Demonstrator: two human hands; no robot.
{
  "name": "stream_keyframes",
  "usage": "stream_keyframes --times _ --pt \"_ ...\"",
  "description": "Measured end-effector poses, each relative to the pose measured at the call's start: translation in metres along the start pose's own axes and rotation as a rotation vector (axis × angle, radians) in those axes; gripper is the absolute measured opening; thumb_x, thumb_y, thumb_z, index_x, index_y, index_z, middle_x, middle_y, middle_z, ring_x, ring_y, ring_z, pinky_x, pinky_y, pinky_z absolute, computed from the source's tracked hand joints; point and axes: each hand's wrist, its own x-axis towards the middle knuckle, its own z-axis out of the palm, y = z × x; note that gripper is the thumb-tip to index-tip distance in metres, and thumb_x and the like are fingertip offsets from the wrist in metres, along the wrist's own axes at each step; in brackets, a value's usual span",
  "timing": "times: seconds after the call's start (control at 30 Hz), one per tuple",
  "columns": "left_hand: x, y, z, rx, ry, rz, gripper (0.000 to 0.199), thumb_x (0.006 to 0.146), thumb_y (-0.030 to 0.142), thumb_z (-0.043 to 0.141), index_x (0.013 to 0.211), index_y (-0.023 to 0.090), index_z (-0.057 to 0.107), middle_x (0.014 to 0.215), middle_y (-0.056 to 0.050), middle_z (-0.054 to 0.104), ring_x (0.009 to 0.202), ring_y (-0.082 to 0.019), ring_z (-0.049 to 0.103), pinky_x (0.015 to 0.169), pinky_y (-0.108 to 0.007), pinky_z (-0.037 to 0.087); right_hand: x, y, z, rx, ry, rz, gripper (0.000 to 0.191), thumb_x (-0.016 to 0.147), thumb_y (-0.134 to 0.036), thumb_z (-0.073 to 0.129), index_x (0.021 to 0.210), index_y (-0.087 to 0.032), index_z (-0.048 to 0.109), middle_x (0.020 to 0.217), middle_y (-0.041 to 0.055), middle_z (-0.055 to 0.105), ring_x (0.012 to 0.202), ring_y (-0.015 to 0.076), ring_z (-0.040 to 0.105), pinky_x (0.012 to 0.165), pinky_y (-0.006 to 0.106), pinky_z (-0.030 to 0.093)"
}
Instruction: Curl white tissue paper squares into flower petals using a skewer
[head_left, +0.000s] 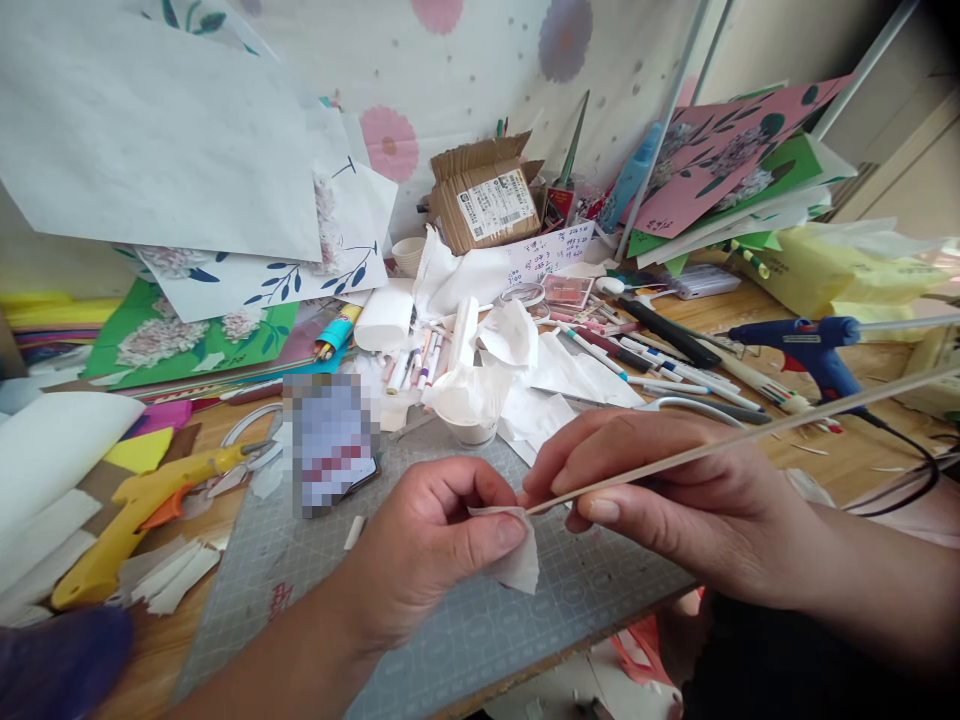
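Observation:
Between thumb and fingers, my left hand pinches a small piece of white tissue paper. A long, thin, pale wooden stick lies in my right hand, held like a pen between thumb and fingers. Its tip meets the tissue at the left fingertips, and its far end runs out to the right edge. Both hands are over the front of a grey cutting mat. Just beyond them stands a paper cup with white paper in its mouth.
A blue glue gun with a trailing cord lies at the right, a yellow one at the left. A blurred phone rests on the mat. Markers, paper scraps, a cardboard box and flower pictures crowd the back.

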Motion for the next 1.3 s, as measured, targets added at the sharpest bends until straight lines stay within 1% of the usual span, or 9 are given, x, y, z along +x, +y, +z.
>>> stream_keyframes --times 0.2,0.33,0.4,0.5,0.57,0.63,0.77,1.07,1.3 --pt "0.001 0.001 -0.001 0.002 -0.021 -0.003 0.026 0.069 0.035 0.08 0.07 0.017 0.061 0.063 0.001 0.062 0.058 -0.011 0.055 0.055 -0.022 0.042 0.001 0.001 0.001 0.005 0.002 -0.001 0.012 0.091 -0.013 0.058 0.089 -0.008 0.068 0.089 0.012 0.072 0.085 0.0157 0.07 0.075 0.024 0.057" --pt "0.003 0.002 0.0 0.152 0.03 0.04 0.029 0.073 0.04 0.075 0.071 0.017 0.058 0.063 0.002 0.057 0.057 -0.011 0.051 0.055 -0.023 0.04 0.0 0.004 0.001 0.007 0.038 0.015 0.013 0.092 -0.018 0.058 0.085 -0.014 0.067 0.088 0.0084 0.072 0.086 0.0163 0.07 0.075 0.025 0.057" --pt "0.002 0.003 0.0 0.316 0.137 0.148 0.023 0.076 0.035 0.073 0.075 0.019 0.057 0.066 0.003 0.054 0.06 -0.011 0.049 0.055 -0.023 0.039 -0.001 0.005 0.001 0.01 0.052 0.052 0.013 0.092 -0.019 0.058 0.084 -0.016 0.067 0.089 0.0073 0.072 0.085 0.0169 0.07 0.074 0.025 0.057" --pt "-0.004 0.006 0.001 0.578 0.327 0.476 0.012 0.081 0.021 0.065 0.075 0.021 0.054 0.069 0.004 0.049 0.063 -0.01 0.047 0.057 -0.022 0.038 -0.003 0.007 0.001 0.035 0.087 0.097 0.012 0.092 -0.018 0.059 0.083 -0.017 0.067 0.088 0.0066 0.071 0.087 0.0188 0.07 0.074 0.027 0.058" --pt "-0.009 0.008 0.001 0.69 0.341 0.658 0.015 0.083 0.016 0.06 0.071 0.021 0.052 0.067 0.005 0.047 0.061 -0.01 0.046 0.057 -0.023 0.038 -0.003 0.008 0.002 0.055 0.108 0.102 0.012 0.091 -0.018 0.059 0.083 -0.018 0.067 0.087 0.0062 0.071 0.09 0.0205 0.069 0.075 0.029 0.058" --pt "-0.011 0.009 0.003 0.757 0.264 0.718 0.016 0.084 0.014 0.059 0.07 0.021 0.054 0.065 0.005 0.049 0.058 -0.01 0.047 0.055 -0.022 0.039 -0.003 0.008 0.003 0.06 0.113 0.093 0.011 0.091 -0.017 0.059 0.083 -0.018 0.067 0.085 0.0057 0.071 0.091 0.0207 0.069 0.075 0.029 0.058" --pt "-0.01 0.01 0.007 0.796 0.188 0.645 0.01 0.081 0.015 0.062 0.073 0.02 0.059 0.065 0.004 0.057 0.058 -0.01 0.054 0.056 -0.021 0.044 -0.001 0.008 0.005 0.057 0.082 0.064 0.01 0.09 -0.013 0.059 0.084 -0.015 0.067 0.086 0.0069 0.071 0.087 0.0189 0.069 0.073 0.028 0.057" --pt "-0.005 0.008 0.012 0.746 0.3 0.457 0.01 0.078 0.016 0.06 0.069 0.019 0.061 0.061 0.002 0.06 0.057 -0.012 0.055 0.055 -0.024 0.045 0.001 0.009 0.011 -0.049 0.074 -0.037 0.014 0.087 -0.006 0.06 0.096 -0.013 0.068 0.088 0.009 0.071 0.085 0.018 0.069 0.075 0.029 0.057" --pt "-0.006 0.009 0.008 0.574 0.281 0.372 0.013 0.079 0.018 0.058 0.066 0.019 0.061 0.059 0.002 0.056 0.056 -0.012 0.051 0.053 -0.023 0.042 0.002 0.012 0.011 -0.032 0.133 -0.005 0.011 0.088 -0.01 0.061 0.088 -0.015 0.07 0.087 0.0076 0.071 0.086 0.0181 0.069 0.075 0.028 0.057"
